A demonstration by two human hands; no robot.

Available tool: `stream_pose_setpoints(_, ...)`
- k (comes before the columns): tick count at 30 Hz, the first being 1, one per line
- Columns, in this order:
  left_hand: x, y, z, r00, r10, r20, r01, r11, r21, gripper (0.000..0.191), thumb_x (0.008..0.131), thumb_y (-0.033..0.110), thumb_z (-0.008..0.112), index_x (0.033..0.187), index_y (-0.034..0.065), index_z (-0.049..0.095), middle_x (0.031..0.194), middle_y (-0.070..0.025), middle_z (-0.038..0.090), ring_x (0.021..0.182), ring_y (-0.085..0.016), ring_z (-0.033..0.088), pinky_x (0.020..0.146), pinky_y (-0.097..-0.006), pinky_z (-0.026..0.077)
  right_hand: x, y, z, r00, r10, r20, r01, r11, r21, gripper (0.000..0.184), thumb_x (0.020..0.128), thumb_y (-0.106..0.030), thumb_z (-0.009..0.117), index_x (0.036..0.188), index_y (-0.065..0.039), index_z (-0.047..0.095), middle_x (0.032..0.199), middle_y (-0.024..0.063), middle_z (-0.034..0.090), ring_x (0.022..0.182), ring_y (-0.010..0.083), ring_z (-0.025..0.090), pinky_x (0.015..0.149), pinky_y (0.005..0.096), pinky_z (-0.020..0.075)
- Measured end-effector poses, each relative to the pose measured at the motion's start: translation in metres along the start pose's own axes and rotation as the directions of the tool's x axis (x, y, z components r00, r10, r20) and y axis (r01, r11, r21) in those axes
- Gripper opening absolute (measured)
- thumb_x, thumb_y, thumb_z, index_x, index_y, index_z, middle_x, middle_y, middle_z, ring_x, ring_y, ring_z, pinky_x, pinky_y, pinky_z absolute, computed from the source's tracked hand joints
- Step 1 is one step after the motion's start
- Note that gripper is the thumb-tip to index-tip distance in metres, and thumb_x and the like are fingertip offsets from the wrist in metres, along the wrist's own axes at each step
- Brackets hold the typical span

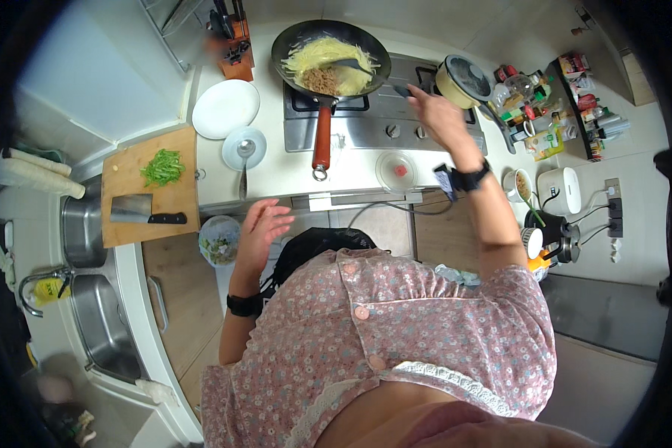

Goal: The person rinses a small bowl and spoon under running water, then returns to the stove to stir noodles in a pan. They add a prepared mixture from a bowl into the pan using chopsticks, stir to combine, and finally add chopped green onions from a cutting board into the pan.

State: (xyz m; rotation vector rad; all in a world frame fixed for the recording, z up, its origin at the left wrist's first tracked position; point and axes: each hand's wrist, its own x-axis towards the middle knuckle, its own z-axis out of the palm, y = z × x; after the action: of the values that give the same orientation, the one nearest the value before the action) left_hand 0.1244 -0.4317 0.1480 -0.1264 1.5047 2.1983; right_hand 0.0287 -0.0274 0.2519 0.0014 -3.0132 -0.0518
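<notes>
My right hand (pixel 441 120) grips the dark handle of a spatula (pixel 354 65), whose head lies among the food in the wok. The black wok (pixel 283 50) with a red-brown handle (pixel 322 134) stands over the left burner. Pale yellow shreds (pixel 327 49) fill much of it, and brown minced meat (pixel 321 82) lies in a heap at the near side. Holding nothing, my left hand (pixel 262 232) hovers in front of the counter edge with its fingers apart. Close to it is a clear waste bin (pixel 218 224) with scraps inside.
A cutting board (pixel 145 134) carries chopped greens (pixel 163 168) and a cleaver (pixel 145 210). Beside it are a white plate (pixel 225 108) and a small dish (pixel 235 163) with a spoon. A lidded pot (pixel 459 84) stands right of the wok. A clear bowl (pixel 386 173) sits near the front edge.
</notes>
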Motion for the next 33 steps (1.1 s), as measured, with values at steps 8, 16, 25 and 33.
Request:
stream_pose_setpoints(8, 0.110, 0.016, 0.072, 0.966, -0.044, 0.255, 0.162, 0.870, -0.465, 0.063, 0.098, 0.026, 0.054, 0.146, 0.0140, 0.015, 0.117, -0.0177, 0.057, 0.091, -0.023, 0.060, 0.079, -0.0356, 0.051, 0.016, -0.069, -0.007, 0.996, -0.030, 0.081, 0.044, 0.982, -0.183, 0.036, 0.095, -0.019, 0.043, 0.128, -0.017, 0.057, 0.079, 0.0159, 0.068, 0.068, 0.0338, 0.066, 0.057, 0.0439, 0.0528)
stream_pose_setpoints(16, 0.120, 0.017, 0.091, 0.982, -0.066, 0.177, 0.131, 0.912, -0.388, 0.083, 0.095, 0.016, 0.059, 0.150, 0.0138, -0.003, 0.108, -0.0150, 0.059, 0.067, -0.011, 0.047, 0.050, -0.0195, 0.037, -0.005, -0.051, -0.028, 0.964, 0.074, 0.254, -0.033, 0.986, -0.163, 0.038, 0.093, -0.023, 0.051, 0.131, -0.022, 0.056, 0.073, 0.0185, 0.065, 0.068, 0.0373, 0.064, 0.061, 0.0481, 0.0512)
stream_pose_setpoints(25, 0.113, 0.037, 0.078, 0.998, -0.041, 0.051, 0.054, 0.955, -0.293, 0.085, 0.097, 0.016, 0.056, 0.151, 0.0143, -0.010, 0.110, -0.0181, 0.060, 0.061, -0.009, 0.044, 0.046, -0.0175, 0.034, 0.009, -0.021, -0.016, 0.992, 0.004, 0.124, -0.002, 1.000, -0.017, 0.038, 0.092, -0.024, 0.053, 0.129, -0.021, 0.057, 0.078, 0.0172, 0.067, 0.072, 0.0360, 0.065, 0.063, 0.0468, 0.0512)
stream_pose_setpoints(33, 0.107, 0.039, 0.086, 0.998, -0.056, 0.021, 0.059, 0.967, -0.248, 0.082, 0.098, 0.020, 0.056, 0.152, 0.0132, -0.005, 0.114, -0.0188, 0.058, 0.063, -0.010, 0.046, 0.045, -0.0173, 0.034, 0.038, -0.034, 0.006, 0.996, -0.090, 0.006, 0.090, 0.995, 0.030, 0.034, 0.094, -0.021, 0.046, 0.125, -0.020, 0.060, 0.075, 0.0162, 0.066, 0.070, 0.0356, 0.065, 0.060, 0.0458, 0.0516)
